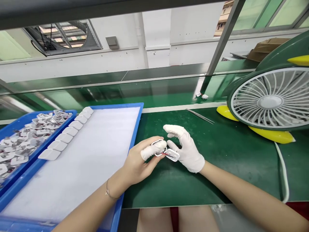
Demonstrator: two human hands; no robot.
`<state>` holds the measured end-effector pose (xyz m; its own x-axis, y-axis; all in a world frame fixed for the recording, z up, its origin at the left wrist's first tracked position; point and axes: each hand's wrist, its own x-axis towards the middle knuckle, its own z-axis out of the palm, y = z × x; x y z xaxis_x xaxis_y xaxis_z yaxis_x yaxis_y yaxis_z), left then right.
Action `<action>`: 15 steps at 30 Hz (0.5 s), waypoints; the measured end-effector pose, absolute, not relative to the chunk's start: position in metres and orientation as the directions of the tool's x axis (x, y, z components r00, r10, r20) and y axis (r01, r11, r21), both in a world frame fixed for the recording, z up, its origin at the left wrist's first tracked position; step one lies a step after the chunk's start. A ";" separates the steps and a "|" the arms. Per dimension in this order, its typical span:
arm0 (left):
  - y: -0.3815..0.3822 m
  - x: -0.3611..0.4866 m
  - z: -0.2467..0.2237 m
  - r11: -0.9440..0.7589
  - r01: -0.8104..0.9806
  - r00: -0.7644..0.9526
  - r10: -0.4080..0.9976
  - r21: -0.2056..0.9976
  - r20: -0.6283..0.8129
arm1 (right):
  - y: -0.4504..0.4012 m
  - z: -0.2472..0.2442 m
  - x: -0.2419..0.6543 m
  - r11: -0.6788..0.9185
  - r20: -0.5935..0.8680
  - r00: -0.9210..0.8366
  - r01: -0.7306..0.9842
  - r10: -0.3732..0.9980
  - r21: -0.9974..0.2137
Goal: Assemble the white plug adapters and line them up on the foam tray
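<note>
My left hand, with white covers on some fingertips, grips a small white plastic casing in front of me. Red wires run from this casing to a second white shell piece, whose inner side faces up. My right hand, in a white glove, is just right of these pieces. Its fingers are curved and apart, and its thumb is close to the second piece; whether they touch I cannot tell. The inside of the casing is partly hidden by my left fingers.
Left lies a blue tray with a white liner and a row of white casings. Beyond it, a blue bin holds many loose parts. Tweezers, small white parts and a green fan with its cable are right.
</note>
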<state>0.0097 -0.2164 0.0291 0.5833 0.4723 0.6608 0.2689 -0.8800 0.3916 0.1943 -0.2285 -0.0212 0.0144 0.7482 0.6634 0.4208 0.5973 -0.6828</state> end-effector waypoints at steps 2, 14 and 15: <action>-0.218 0.008 0.032 -0.910 0.284 0.599 0.415 0.303 0.685 | -0.230 -0.019 0.194 0.619 0.688 -0.009 0.446 0.725 -0.647; -0.214 0.007 0.048 -0.273 -0.178 0.131 0.946 0.945 0.298 | -0.234 -0.020 0.196 0.551 0.623 0.054 0.413 0.780 -0.725; -0.211 0.006 0.050 -0.191 -0.230 0.113 0.969 0.954 0.221 | -0.234 -0.021 0.196 0.542 0.615 0.057 0.415 0.786 -0.731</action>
